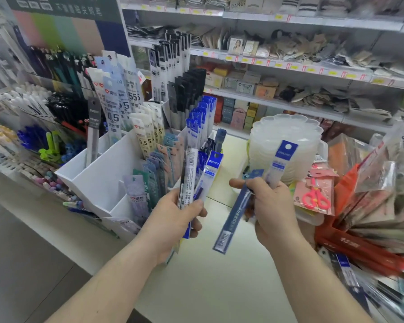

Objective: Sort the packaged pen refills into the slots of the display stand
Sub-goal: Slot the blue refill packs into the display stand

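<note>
My left hand (173, 217) grips a small bunch of packaged pen refills (203, 178), blue-and-white packs held upright in front of the white display stand (100, 180). My right hand (273, 206) holds two packs: a blue-topped refill pack (281, 159) pointing up and a dark blue refill pack (231, 220) slanting down to the left. The stand's slots hold many refill packs, blue ones (201, 122) near the middle, white "0.5" ones (117, 101) at the left. Two front slots at the left look bare.
A stack of clear plastic palettes (287, 145) stands behind my right hand. Packaged pink scissors (315, 197) and an orange basket (350, 243) of bagged goods lie at the right. Pen racks (33, 136) fill the left; shelves (289, 61) run across the back.
</note>
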Available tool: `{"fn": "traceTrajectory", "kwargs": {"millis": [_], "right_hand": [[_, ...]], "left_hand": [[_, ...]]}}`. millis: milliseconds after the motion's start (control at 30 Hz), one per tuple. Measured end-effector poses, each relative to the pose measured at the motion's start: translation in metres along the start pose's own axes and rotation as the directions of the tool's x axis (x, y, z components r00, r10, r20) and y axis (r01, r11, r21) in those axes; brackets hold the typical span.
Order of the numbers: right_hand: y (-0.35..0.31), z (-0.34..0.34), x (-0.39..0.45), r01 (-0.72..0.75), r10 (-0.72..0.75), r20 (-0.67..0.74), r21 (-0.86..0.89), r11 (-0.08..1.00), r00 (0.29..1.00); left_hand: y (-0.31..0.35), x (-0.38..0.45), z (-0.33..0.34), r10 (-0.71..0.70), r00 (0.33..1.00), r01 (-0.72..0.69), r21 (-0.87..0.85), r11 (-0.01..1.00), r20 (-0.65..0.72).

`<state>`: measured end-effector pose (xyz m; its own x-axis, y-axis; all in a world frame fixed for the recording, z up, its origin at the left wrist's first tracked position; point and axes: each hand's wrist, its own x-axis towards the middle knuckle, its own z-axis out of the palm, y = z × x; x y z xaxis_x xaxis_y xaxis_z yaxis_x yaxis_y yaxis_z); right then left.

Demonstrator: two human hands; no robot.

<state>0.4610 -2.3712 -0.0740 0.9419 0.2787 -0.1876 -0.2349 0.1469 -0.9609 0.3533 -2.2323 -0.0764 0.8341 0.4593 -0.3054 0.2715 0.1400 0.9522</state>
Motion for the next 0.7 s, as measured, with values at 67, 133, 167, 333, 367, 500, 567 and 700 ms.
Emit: {"fn": "traceTrajectory", "kwargs": {"millis": [67,133,167,333,367,500,567,700], "right_hand": [[0.006,0.004,0.0,0.02,-0.02,-0.075,-0.009,1.0,0.997],[0.012,0.006,0.001,0.015,-0.015,-0.135,0.003,1.0,0.991],[0.015,0.005,0.001,0.013,-0.01,-0.144,0.016,1.0,0.99],[0.017,-0.003,-0.003,-0.084,0.087,-0.107,0.039,0.996,0.99],[0.016,-0.007,-0.003,-0.098,0.103,-0.099,0.047,0.994,0.99],[0.011,-0.018,-0.003,-0.085,0.09,-0.073,0.071,0.994,0.993],[0.01,-0.019,-0.004,-0.101,0.102,-0.011,0.022,0.995,0.995],[0.006,-0.019,0.004,-0.104,0.104,-0.007,-0.047,0.993,0.995]], "left_hand": [[-0.008,0.003,0.009,0.007,0.999,-0.009,0.052,0.999,0.036],[-0.015,0.006,0.019,-0.008,0.996,0.003,0.053,0.999,0.094],[-0.017,0.007,0.023,-0.02,0.991,0.013,0.056,0.998,0.13],[-0.022,0.012,0.032,-0.114,0.972,0.083,0.15,0.985,0.208],[-0.023,0.013,0.033,-0.125,0.97,0.102,0.117,0.988,0.208],[-0.023,0.016,0.037,-0.163,0.954,0.165,0.013,0.986,0.25],[-0.021,0.015,0.038,-0.176,0.948,0.184,-0.003,0.983,0.266],[-0.011,0.015,0.035,-0.176,0.96,0.194,-0.063,0.979,0.219]]}}
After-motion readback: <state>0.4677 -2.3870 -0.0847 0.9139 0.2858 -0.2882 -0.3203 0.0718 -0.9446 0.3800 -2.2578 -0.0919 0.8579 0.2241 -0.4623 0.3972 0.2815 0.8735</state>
